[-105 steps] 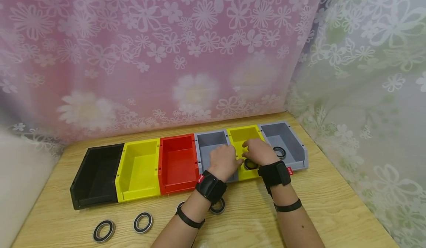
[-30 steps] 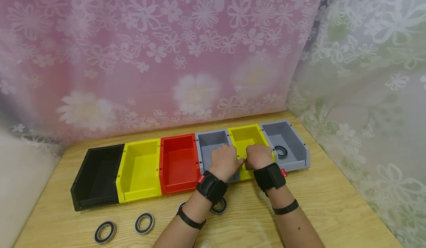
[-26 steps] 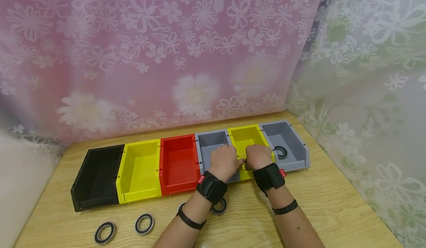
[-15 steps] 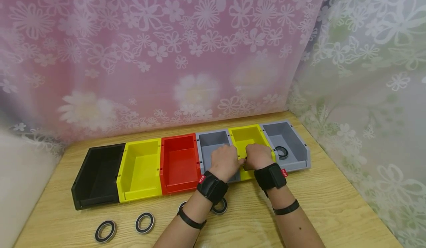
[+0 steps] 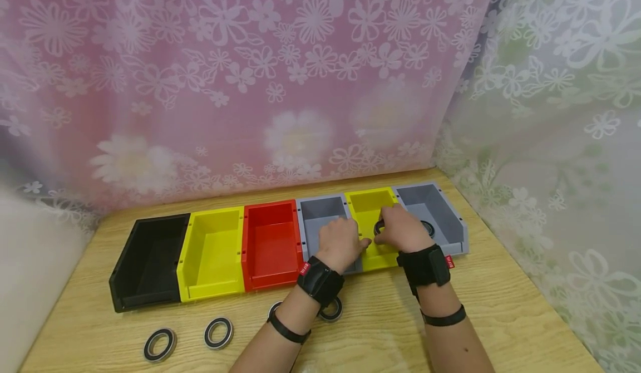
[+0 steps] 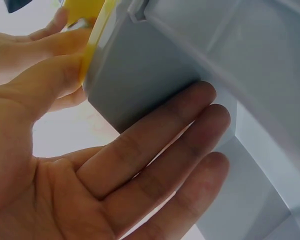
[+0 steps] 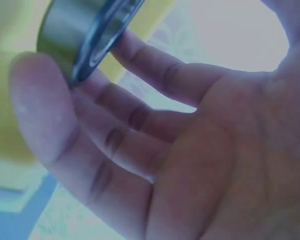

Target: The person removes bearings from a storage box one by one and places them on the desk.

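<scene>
In the head view my right hand is over the right-hand yellow bin, pinching a black-faced ball bearing. The right wrist view shows the bearing's metal rim between thumb and fingers. My left hand holds the front part of the middle grey bin. Its fingers lie along the grey wall and its thumb is at the yellow edge in the left wrist view. Part of another bearing shows in the end grey bin behind my right hand.
A red bin, a yellow bin and a black bin continue the row leftward. Several bearings lie on the wooden table in front, such as one bearing at far left. Flowered curtains hang behind and right.
The bearing lay in the right-hand yellow bin earlier. My right hand curled over it, and has since moved right and slightly away with it. The left hand has stayed in place.
</scene>
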The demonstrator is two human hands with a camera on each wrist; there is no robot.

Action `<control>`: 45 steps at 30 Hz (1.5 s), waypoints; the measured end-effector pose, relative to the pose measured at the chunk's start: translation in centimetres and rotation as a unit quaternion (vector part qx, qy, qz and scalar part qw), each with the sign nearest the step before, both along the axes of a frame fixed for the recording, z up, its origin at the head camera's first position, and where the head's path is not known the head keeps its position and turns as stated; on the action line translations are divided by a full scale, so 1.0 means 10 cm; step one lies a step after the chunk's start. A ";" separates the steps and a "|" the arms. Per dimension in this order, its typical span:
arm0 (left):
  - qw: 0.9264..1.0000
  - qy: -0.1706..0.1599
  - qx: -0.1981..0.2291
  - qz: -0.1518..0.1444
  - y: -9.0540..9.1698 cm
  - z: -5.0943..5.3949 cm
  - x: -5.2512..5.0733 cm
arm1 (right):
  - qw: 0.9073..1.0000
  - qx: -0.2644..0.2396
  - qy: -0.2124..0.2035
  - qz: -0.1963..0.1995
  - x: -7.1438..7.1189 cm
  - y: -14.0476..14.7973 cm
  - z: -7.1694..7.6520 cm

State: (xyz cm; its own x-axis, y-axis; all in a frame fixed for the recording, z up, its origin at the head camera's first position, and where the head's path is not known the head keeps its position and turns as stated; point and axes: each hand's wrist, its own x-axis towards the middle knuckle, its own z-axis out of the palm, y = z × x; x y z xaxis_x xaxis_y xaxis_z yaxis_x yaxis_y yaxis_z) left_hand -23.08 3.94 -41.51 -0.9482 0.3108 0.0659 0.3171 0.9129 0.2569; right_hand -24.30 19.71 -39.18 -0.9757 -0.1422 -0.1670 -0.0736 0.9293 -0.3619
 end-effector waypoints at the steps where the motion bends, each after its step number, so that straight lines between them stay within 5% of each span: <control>1: 1.000 -0.001 0.001 0.000 0.00 0.00 0.00 | 1.000 -0.004 -0.002 0.001 0.01 0.01 0.02; 17: 1.000 -0.015 0.005 -0.003 -0.01 0.01 -0.01 | 0.999 0.012 0.042 0.022 0.29 -0.06 0.38; 31: 1.000 -0.001 -0.008 -0.006 -0.01 -0.02 -0.02 | 0.995 0.010 0.094 0.029 0.71 -0.16 0.67; 38: 1.000 -0.007 0.005 -0.007 -0.02 -0.03 -0.03 | 0.994 0.027 0.090 0.048 0.82 -0.13 0.61; 45: 1.000 -0.020 0.018 -0.009 -0.02 -0.02 -0.03 | 0.991 0.054 0.067 0.104 0.91 -0.07 0.32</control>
State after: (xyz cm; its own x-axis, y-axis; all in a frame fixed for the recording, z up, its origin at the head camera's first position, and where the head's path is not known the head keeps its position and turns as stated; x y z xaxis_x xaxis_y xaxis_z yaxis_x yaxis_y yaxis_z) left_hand -23.34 3.76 -41.75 -0.9443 0.3267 0.0395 0.3229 0.8966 0.3032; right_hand -15.20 19.03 -35.94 -0.9413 -0.3316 -0.0634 -0.3088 0.9216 -0.2354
